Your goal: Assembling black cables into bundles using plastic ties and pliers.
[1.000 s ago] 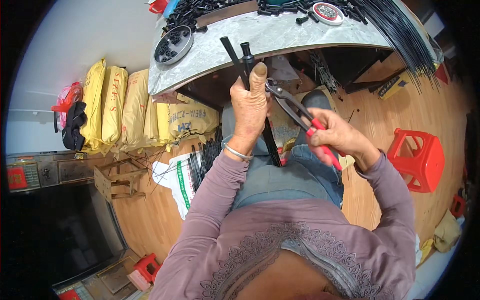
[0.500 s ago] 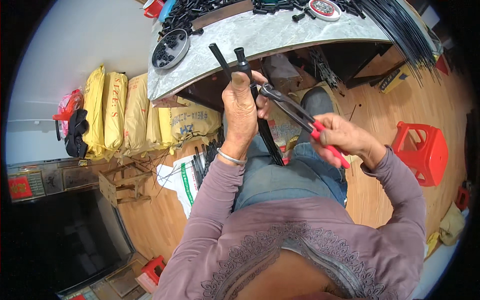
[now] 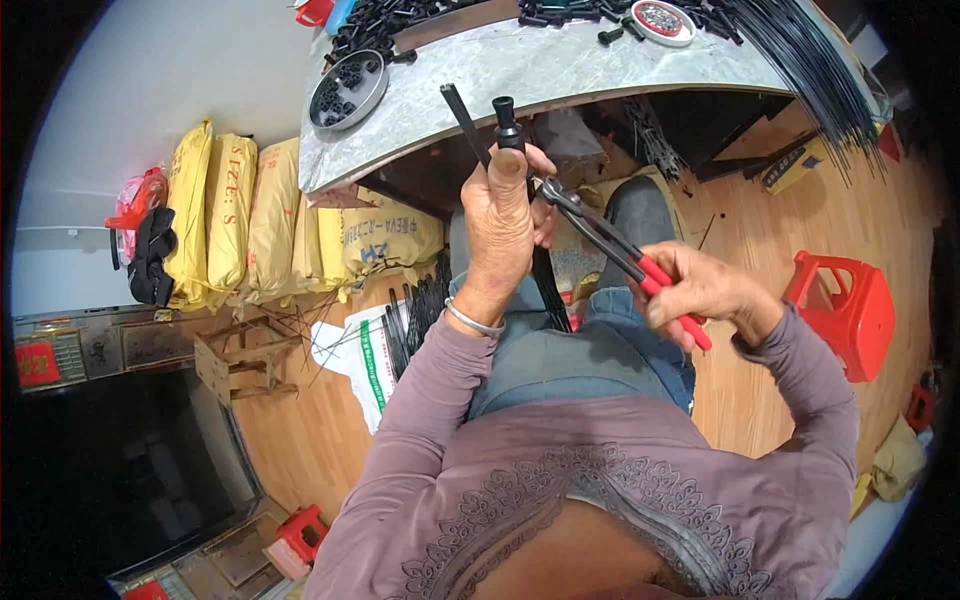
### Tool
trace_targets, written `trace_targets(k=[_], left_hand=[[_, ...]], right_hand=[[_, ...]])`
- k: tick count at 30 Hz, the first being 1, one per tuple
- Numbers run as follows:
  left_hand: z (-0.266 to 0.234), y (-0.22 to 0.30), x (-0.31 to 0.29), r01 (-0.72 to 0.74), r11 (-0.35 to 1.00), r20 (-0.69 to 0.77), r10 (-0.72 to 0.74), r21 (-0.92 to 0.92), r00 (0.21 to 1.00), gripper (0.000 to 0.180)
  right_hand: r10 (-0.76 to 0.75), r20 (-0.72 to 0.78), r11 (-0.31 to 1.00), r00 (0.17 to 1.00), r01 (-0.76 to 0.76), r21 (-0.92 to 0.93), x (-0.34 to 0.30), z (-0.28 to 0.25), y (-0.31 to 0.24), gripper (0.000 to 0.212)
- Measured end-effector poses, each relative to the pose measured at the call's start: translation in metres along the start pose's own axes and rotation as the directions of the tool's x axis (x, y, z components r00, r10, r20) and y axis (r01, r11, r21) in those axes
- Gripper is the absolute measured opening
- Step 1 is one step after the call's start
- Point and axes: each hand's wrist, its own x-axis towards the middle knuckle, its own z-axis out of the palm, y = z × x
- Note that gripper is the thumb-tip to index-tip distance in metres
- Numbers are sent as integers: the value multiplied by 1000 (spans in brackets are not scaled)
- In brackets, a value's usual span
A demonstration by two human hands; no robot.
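Black rods point(image 3: 465, 122) clasped in left hand point(image 3: 498, 222), right hand point(image 3: 703, 287) closed round pliers point(image 3: 622, 240): seemingly a nipping step, next needing steady aim!

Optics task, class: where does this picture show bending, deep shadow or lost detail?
Head view: the front edge of the grey table bows; below it, deep shadow; in the same head view, the dark panel at lower left shows little detail, while the red-handled pliers look fairly crisp.

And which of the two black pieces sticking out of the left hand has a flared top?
The thicker black piece, on the right, nearly upright. The slimmer black piece beside it tilts to the left and shows no flare.
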Motion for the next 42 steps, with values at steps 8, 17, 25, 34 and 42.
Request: trace_targets(k=[8,17,25,34,42], left_hand=[[-9,4,1,15,992,75,-5,-125,997,60],[-10,7,-2,37,994,110,-26,-105,994,61],[-11,6,-3,20,995,123,-8,-99,992,61],[2,5,-12,-3,998,117,11,-64,993,54],[-3,5,-9,-10,1000,100,8,19,995,62]], right_hand=[[-599,-213,665,772,332,-669,10,0,-9,32],[44,-23,998,999,-45,-42,1,-9,-3,30],[-190,-273,873,943,35,-487,-11,-1,-24,29],[10,55,960,998,-25,280,-13,4,6,29],[-412,-239,585,879,55,-809,-12,9,-17,31]])
